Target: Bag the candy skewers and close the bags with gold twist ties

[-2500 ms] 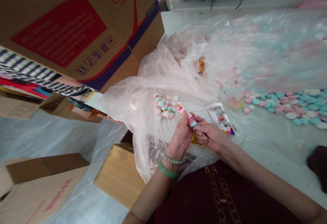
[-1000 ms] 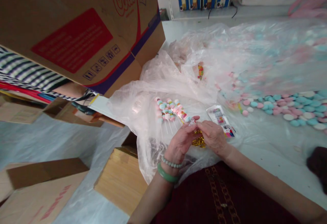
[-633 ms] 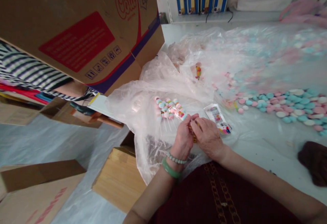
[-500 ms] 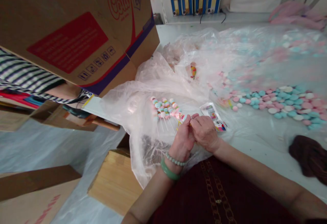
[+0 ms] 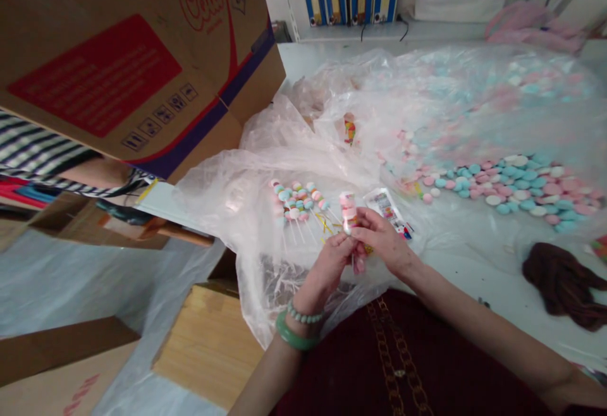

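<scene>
The person's left hand (image 5: 325, 265) and right hand (image 5: 382, 243) were close together, and the fingers of both were clenched around a small pink and white candy stick (image 5: 348, 208). Only the top of the candy showed above the fingers. The lower part was hidden behind them, so it was hard to see which fingers held what. A small pink bit poked out under the hands, but it could not be made out.

To the left of the candy stick lay a bunch of round pink, blue and white candies on thin white sticks (image 5: 296, 204), on a big see-through plastic sheet (image 5: 265, 169). Thin gold ties (image 5: 325, 223) lay just beside the candy stick. To its right was a flat strip of bright printed paper (image 5: 386, 204). Farther right was a long row of flat round pink and blue candies (image 5: 516, 191), and more looked blurry under the plastic. Far to the left, a big brown cardboard box (image 5: 95, 68) was cut off by the edge of the view.
</scene>
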Tool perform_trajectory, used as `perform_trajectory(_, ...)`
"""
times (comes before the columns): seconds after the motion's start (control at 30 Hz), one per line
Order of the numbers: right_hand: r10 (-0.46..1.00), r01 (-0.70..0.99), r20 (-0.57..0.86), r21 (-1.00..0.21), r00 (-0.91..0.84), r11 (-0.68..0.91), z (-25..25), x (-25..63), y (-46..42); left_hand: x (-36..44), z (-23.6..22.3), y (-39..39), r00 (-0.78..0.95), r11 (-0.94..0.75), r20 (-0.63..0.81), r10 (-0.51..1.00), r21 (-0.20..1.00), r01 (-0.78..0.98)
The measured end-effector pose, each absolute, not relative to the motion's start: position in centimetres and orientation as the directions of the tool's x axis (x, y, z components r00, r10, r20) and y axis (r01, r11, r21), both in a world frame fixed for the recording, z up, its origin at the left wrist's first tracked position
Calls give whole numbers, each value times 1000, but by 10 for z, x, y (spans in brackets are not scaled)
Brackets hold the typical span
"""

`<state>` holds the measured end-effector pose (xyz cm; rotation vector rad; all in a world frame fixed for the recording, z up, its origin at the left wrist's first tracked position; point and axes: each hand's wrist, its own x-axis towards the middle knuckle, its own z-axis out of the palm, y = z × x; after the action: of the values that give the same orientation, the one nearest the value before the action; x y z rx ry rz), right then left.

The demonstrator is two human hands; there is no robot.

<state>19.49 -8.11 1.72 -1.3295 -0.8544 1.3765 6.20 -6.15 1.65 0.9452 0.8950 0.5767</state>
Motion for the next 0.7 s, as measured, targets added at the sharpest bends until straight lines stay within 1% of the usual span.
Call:
perform_trajectory(0.03, 950, -245, -302, -929, 76, -276, 19, 192, -78, 65, 15, -62, 558, 541, -430, 710, 840, -41)
perform_trajectory(0.07, 942, -295, -322, -913, 95, -282, 19, 189, -75, 67, 13, -63, 559, 581, -461, 689, 812, -47)
perform_trajectory(0.13, 913, -336, -319, -914, 253, -226, 16, 184, -68, 72, 8, -63, 452, 575, -490, 745, 816, -63)
perform_trajectory(0.17, 894, -334, -305, -923, 328, -192, 14, 184, -66, 74, 6, -63, 363, 524, -471, 804, 849, -59)
perform_trajectory(0.2, 887, -326, -295, -928, 355, -179, 10, 185, -64, 74, 5, -63, 269, 452, -425, 864, 891, -46)
perform_trajectory(0.27, 903, -286, -304, -933, 304, -218, 3, 193, -62, 72, 4, -59, 120, 313, -310, 943, 950, -11)
perform_trajectory(0.3, 911, -223, -305, -943, 278, -247, 0, 199, -62, 69, 4, -56, 68, 277, -276, 959, 961, -9)
perform_trajectory(0.33, 918, -107, -292, -956, 269, -273, -3, 206, -62, 65, 5, -53, 35, 275, -274, 961, 961, -22)
perform_trajectory(0.37, 924, 63, -258, -956, 283, -286, -7, 214, -63, 61, 7, -49, 16, 299, -298, 954, 953, -49)
perform_trajectory(0.4, 934, 280, -198, -917, 296, -283, -10, 221, -64, 56, 8, -45, 7, 338, -338, 941, 938, -83)
perform_trajectory(0.43, 950, 492, -142, -828, 277, -268, -13, 227, -65, 52, 9, -42, 6, 379, -381, 925, 918, -121)
perform_trajectory(0.47, 967, 668, -102, -706, 234, -236, -16, 230, -67, 48, 10, -39, 12, 414, -417, 909, 897, -156)
perform_trajectory(0.5, 980, 794, -84, -576, 179, -194, -19, 231, -68, 45, 10, -37, 24, 441, -444, 896, 879, -184)
perform_trajectory(0.53, 988, 870, -79, -467, 134, -155, -23, 231, -70, 43, 10, -35, 40, 461, -464, 885, 863, -205)
perform_trajectory(0.57, 992, 913, -75, -390, 104, -125, -26, 229, -72, 42, 9, -35, 56, 480, -481, 875, 849, -221)
perform_trajectory(0.6, 994, 935, -66, -339, 88, -105, -28, 226, -73, 41, 8, -35, 75, 500, -498, 864, 833, -235)
perform_trajectory(0.63, 995, 947, -53, -309, 81, -94, -30, 223, -75, 40, 6, -36, 93, 519, -514, 853, 818, -247)
perform_trajectory(0.7, 996, 954, -37, -288, 80, -88, -32, 221, -78, 39, 3, -37, 120, 552, -541, 832, 789, -269)
